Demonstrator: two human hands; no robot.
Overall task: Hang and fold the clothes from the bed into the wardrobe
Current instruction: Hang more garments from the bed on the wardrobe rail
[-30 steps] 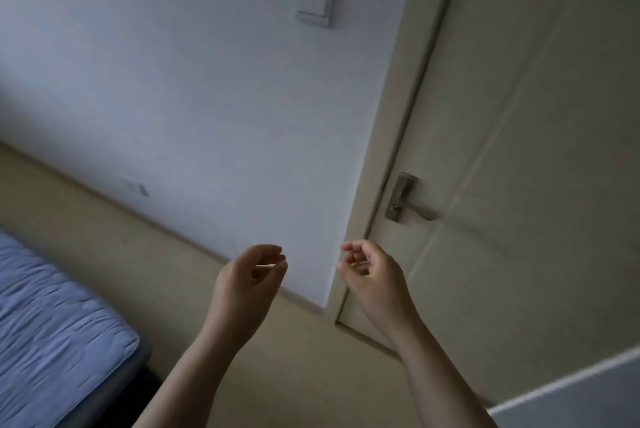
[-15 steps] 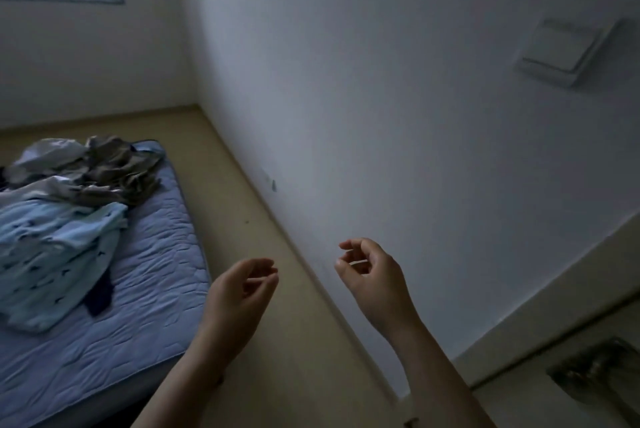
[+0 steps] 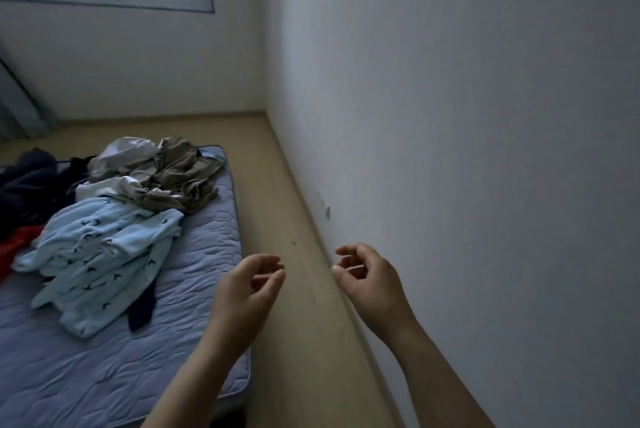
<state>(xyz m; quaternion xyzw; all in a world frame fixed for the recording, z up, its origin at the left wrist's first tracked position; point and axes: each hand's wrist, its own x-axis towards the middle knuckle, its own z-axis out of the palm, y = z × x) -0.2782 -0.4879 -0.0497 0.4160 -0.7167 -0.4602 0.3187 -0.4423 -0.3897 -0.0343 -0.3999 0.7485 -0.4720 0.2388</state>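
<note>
- Left hand (image 3: 247, 292) and right hand (image 3: 370, 284) are hovering loosely curled, gripping nothing.
- Clothes pile (image 3: 104, 251) is lying on the bed (image 3: 194, 358) at ten o'clock, stretching toward one o'clock; left hand is sitting nearer.

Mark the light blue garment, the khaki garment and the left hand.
light blue garment (image 3: 104, 247): head view, rumpled middle.
khaki garment (image 3: 188, 176): head view, central folds.
left hand (image 3: 244, 294): head view, middle of hand.

You see the clothes (image 3: 114, 213) heaped loose on the bed (image 3: 86, 375), a pale blue printed garment (image 3: 104, 254) nearest you, a khaki garment (image 3: 187, 178) behind it.
</note>
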